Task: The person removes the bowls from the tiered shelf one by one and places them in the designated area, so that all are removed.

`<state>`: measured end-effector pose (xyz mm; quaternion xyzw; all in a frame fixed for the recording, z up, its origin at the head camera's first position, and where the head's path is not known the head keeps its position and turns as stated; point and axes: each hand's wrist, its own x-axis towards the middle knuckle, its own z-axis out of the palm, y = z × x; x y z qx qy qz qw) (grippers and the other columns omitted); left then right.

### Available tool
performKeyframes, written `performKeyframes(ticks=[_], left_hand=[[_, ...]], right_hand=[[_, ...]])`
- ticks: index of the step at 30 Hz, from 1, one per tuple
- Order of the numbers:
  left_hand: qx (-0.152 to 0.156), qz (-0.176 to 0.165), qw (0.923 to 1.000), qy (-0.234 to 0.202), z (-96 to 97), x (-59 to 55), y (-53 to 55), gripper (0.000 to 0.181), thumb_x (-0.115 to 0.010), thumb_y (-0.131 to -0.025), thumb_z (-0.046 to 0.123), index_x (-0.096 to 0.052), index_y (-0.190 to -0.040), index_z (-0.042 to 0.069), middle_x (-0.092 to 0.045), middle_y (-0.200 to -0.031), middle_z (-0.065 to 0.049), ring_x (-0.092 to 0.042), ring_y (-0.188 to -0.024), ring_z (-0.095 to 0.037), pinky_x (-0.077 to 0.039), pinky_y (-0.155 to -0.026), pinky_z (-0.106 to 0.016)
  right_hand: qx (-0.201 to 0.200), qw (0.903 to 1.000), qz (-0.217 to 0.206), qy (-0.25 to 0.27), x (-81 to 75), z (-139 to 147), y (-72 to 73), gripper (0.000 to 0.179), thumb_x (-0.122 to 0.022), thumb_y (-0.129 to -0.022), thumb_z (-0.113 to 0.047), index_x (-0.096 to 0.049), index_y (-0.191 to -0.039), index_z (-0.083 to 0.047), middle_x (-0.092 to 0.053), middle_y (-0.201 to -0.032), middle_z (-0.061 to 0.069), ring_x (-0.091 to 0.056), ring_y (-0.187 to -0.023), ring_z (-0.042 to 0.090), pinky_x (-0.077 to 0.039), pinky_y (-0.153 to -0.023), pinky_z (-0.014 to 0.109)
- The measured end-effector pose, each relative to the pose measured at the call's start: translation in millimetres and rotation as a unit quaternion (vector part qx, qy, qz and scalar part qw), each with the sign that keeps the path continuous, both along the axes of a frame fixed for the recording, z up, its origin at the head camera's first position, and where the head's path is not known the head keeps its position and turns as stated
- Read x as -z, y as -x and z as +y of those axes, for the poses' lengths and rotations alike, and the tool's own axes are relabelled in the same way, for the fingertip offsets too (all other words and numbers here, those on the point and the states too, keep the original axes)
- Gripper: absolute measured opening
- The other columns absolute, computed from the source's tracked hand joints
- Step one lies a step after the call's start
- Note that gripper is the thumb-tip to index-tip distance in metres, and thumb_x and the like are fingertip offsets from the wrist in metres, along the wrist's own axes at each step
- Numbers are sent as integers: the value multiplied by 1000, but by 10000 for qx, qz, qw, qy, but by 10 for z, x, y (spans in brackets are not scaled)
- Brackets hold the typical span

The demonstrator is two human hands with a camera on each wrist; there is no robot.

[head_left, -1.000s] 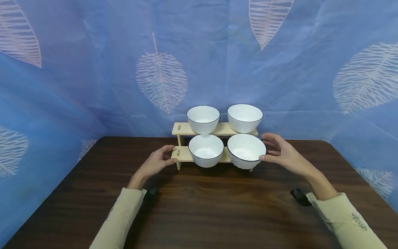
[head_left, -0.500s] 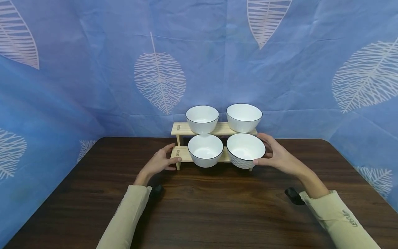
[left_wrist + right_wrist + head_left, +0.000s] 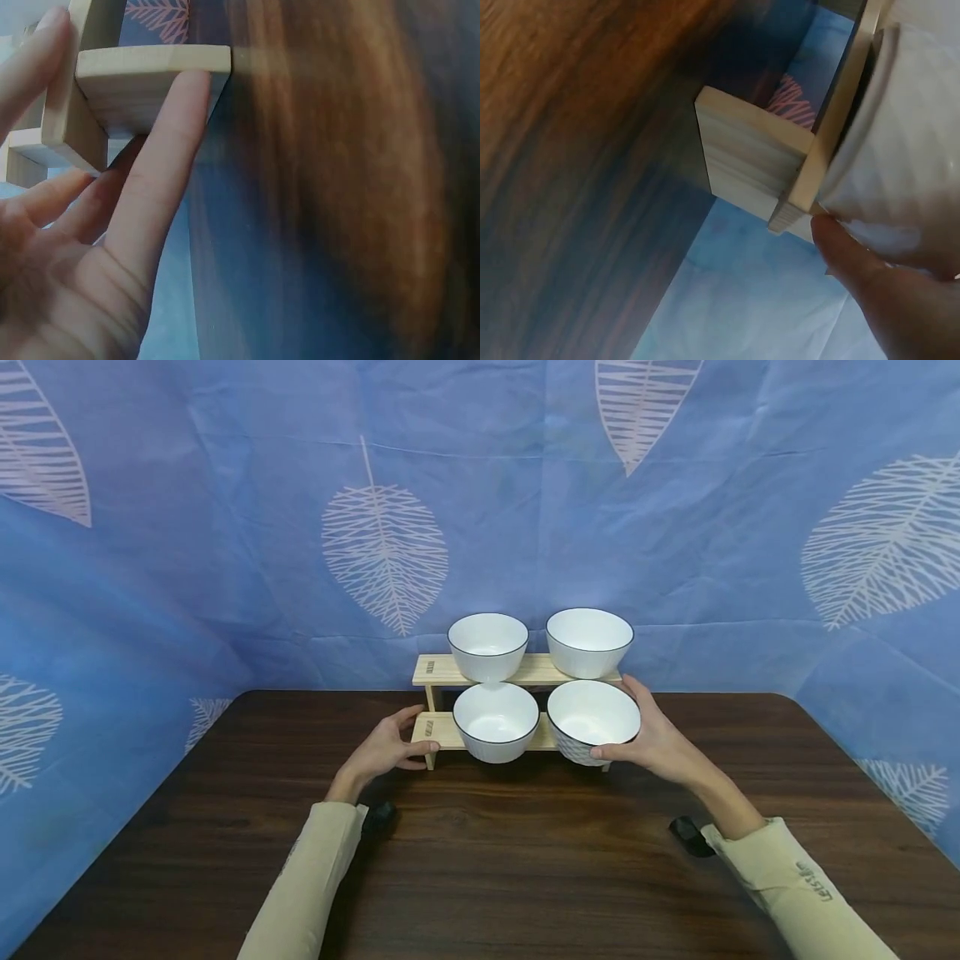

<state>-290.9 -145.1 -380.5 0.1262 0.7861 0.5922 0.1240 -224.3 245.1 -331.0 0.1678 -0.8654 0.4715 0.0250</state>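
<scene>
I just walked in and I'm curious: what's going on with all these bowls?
A person has both hands at a two-tier pale wooden rack on a dark brown wooden table. The left hand holds the lower tier's left end. The right hand is at the right side of a round, textured white bowl; I can't tell whether its grip is on bowl or rack. That one and three other white bowls sit upright, two per tier.

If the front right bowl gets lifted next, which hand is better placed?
Probably the right hand: its fingers curve beside the front right bowl, though whether they grip it is unclear. The left hand is at the opposite end of the wooden rack.
</scene>
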Motion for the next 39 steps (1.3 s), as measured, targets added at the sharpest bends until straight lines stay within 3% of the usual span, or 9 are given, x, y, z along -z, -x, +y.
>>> performKeyframes(ticks=[7,16,21,28,39], left_hand=[[-12,-323,9993,-172,-35,28,-3,82,-69,-95,-1,-18,-159,-3,-42,-142,-35,-67,-103,-37,-60,-77,-48],[-128,-236,9996,-27,-29,34,1,78,-69,-96,3,-22,-158,-2,-44,-141,-33,-64,-110,-42,-59,-82,-47],[-3,-236,9997,-46,-2,27,6,79,-68,-97,3,-19,-160,-1,-41,-145,-33,-63,-113,-43,-58,-84,-49],[-56,-367,9993,-40,18,21,15,77,-67,-98,2,-21,-159,1,-42,-142,-32,-64,-110,-40,-57,-86,-50],[-113,-400,9991,-92,9,29,17,79,-67,-97,2,-19,-160,2,-40,-144,-33,-62,-114,-44,-57,-87,-51]], right_hand=[[126,9999,-61,37,26,-35,7,124,-88,-77,-16,3,-158,6,-23,-155,35,-39,-133,54,-41,-99,67],[226,9997,65,42,46,-67,-7,113,-87,-77,-14,-10,-158,6,-33,-149,32,-49,-125,49,-48,-93,57],[383,9991,197,-49,58,-64,-19,106,-86,-77,-16,-20,-157,5,-38,-147,30,-51,-123,48,-49,-91,56],[585,9977,77,-345,31,-47,-92,112,-87,-74,-20,-17,-156,10,-30,-153,35,-48,-126,50,-46,-95,59],[419,9987,140,-260,18,-17,-186,109,-87,-76,-19,-20,-157,8,-31,-154,32,-50,-125,49,-47,-93,58]])
